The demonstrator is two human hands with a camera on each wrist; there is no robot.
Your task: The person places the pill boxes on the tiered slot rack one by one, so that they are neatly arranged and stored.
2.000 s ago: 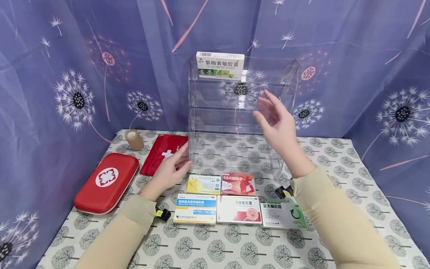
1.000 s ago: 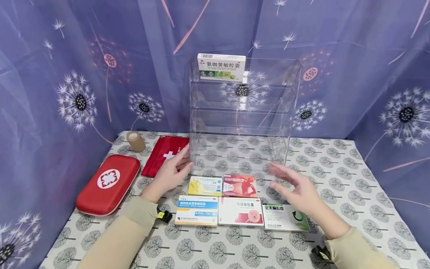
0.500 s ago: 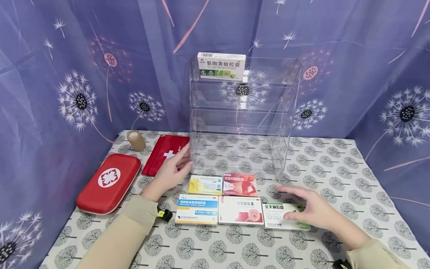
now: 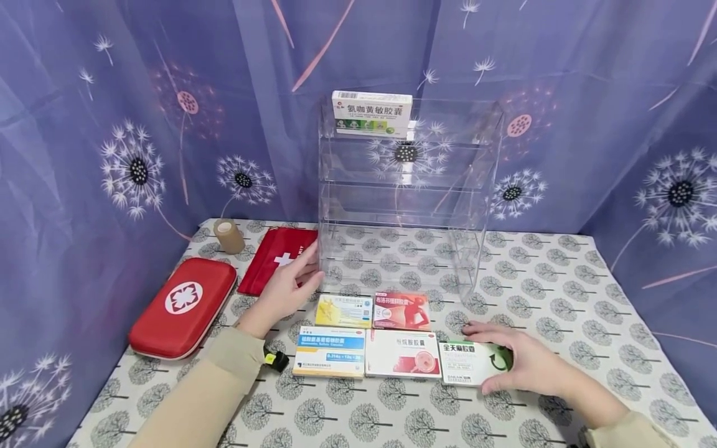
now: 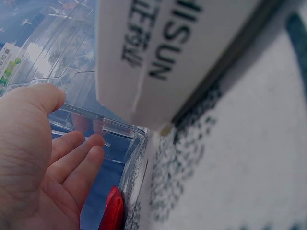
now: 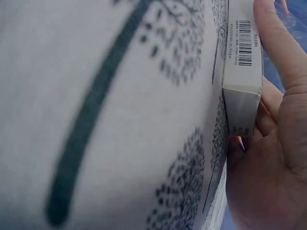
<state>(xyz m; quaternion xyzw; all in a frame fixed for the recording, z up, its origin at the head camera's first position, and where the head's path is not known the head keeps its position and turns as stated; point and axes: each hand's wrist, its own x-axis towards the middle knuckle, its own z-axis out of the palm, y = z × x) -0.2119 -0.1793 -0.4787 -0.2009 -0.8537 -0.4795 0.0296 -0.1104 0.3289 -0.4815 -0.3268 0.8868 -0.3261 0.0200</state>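
Note:
My right hand (image 4: 526, 361) spans the right end of a white-and-green medicine box (image 4: 467, 362) on the table, thumb at its near edge and fingers at its far edge. In the right wrist view the thumb lies against the box (image 6: 242, 52). My left hand (image 4: 285, 291) rests at the lower left side of a clear acrylic tiered rack (image 4: 400, 218), its fingers fairly straight, as the left wrist view also shows for that hand (image 5: 53, 158). On the rack's top tier, at the left, stands a white-and-green capsule box (image 4: 372, 115).
Beside the held box lie a red-and-white box (image 4: 402, 353) and a blue-and-white box (image 4: 329, 351). Behind them are a yellow box (image 4: 344, 310) and a red box (image 4: 401, 310). A red case (image 4: 183, 308), a red pouch (image 4: 269, 261) and a tape roll (image 4: 229, 236) stand left.
My right hand has come down from in front of the rack to the table and now holds the right end of the white-and-green medicine box. The left hand has stayed at the rack's side.

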